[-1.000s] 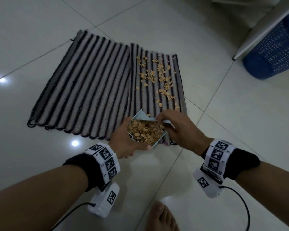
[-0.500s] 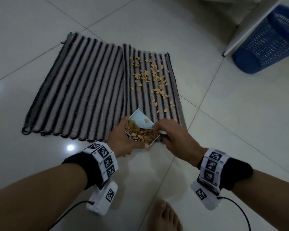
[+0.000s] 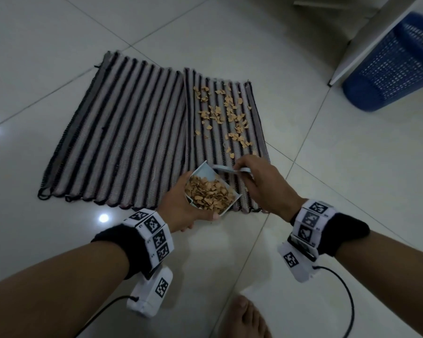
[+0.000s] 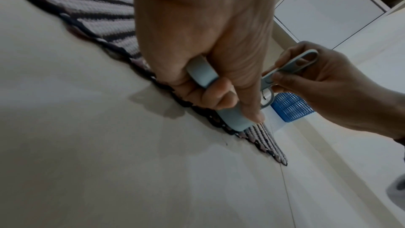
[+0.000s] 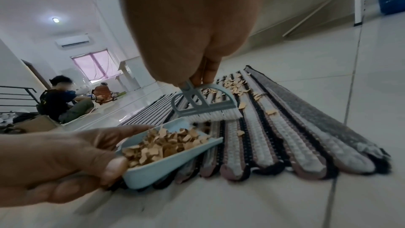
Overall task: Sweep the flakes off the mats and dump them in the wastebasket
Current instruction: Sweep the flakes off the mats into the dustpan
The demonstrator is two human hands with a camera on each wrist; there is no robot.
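Observation:
Two striped mats lie side by side on the tiled floor: the left mat (image 3: pixel 112 137) is bare, and the right mat (image 3: pixel 258 132) carries scattered tan flakes (image 3: pixel 225 115). My left hand (image 3: pixel 181 206) grips a light-blue dustpan (image 3: pixel 205 173) at the mats' near edge, heaped with flakes (image 3: pixel 209 193). My right hand (image 3: pixel 261 186) pinches the handle of a small light-blue brush (image 5: pixel 206 107), whose white bristles sit on the right mat just beyond the pan's mouth. The blue mesh wastebasket (image 3: pixel 396 67) stands at the far right.
A white cabinet edge (image 3: pixel 366 37) stands next to the wastebasket. My bare foot (image 3: pixel 244 318) is on the tiles below the hands. In the right wrist view, people (image 5: pixel 61 100) sit on the floor far behind the mats.
My right hand has drawn the brush from over the dustpan's mouth out onto the right mat. The left hand still holds the filled pan at the mat's near edge.

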